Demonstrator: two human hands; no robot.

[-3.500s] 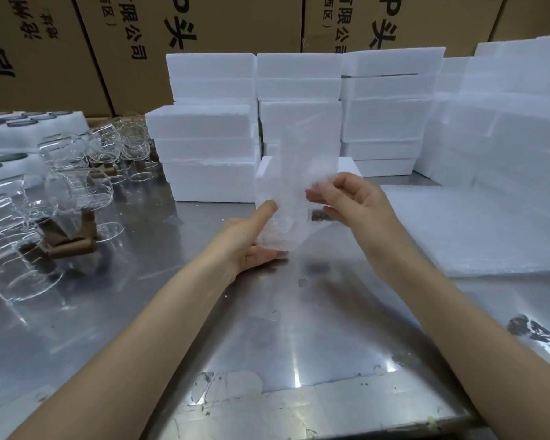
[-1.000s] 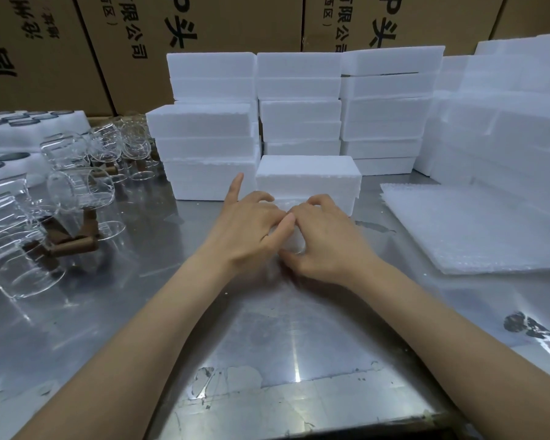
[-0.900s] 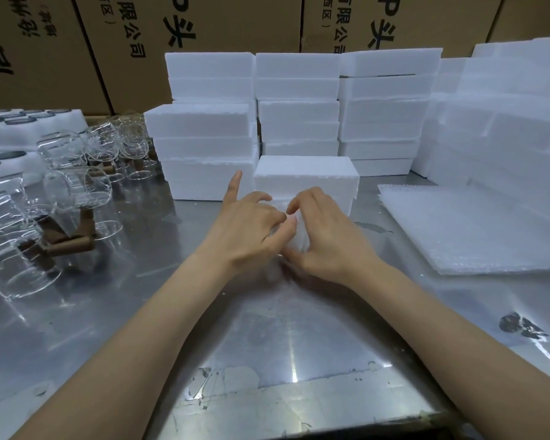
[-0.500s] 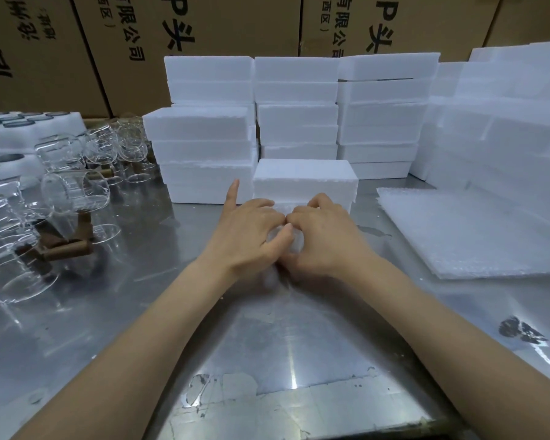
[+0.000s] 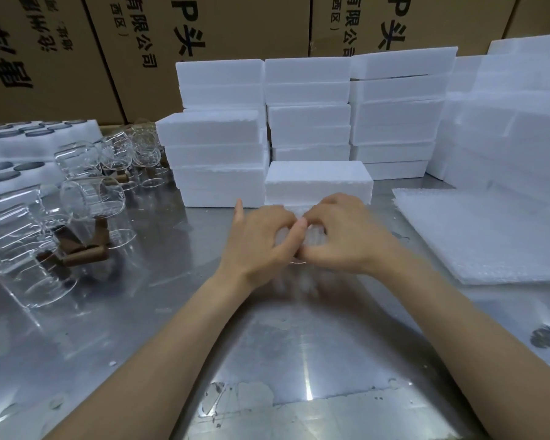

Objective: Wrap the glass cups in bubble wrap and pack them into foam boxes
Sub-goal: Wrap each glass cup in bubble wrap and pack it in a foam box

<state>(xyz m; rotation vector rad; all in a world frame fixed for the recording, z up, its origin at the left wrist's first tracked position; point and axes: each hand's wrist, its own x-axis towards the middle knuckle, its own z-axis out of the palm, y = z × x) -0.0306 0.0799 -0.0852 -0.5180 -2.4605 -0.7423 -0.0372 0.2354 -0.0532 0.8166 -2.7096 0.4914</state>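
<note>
Two hands of yours meet at the middle of the metal table (image 5: 140, 328), both curled around one small bubble-wrapped bundle (image 5: 313, 239).

Many bare glass cups (image 5: 91, 198) lie at your far left, some on their sides, near white foam trays with round holes (image 5: 0, 147). Moving to the center, your left hand (image 5: 258, 239) grips the bundle with the thumb pressed on its front and the index finger pointing up and away. Your right hand (image 5: 343, 239) touches the left one and its bent fingers pinch the wrap from above. The cup inside is mostly hidden. Just behind the hands one foam box (image 5: 318, 182) lies closed, with stacks of foam boxes (image 5: 308, 106) behind it. At your right lies a pile of bubble wrap sheets (image 5: 489, 236), flat.
</note>
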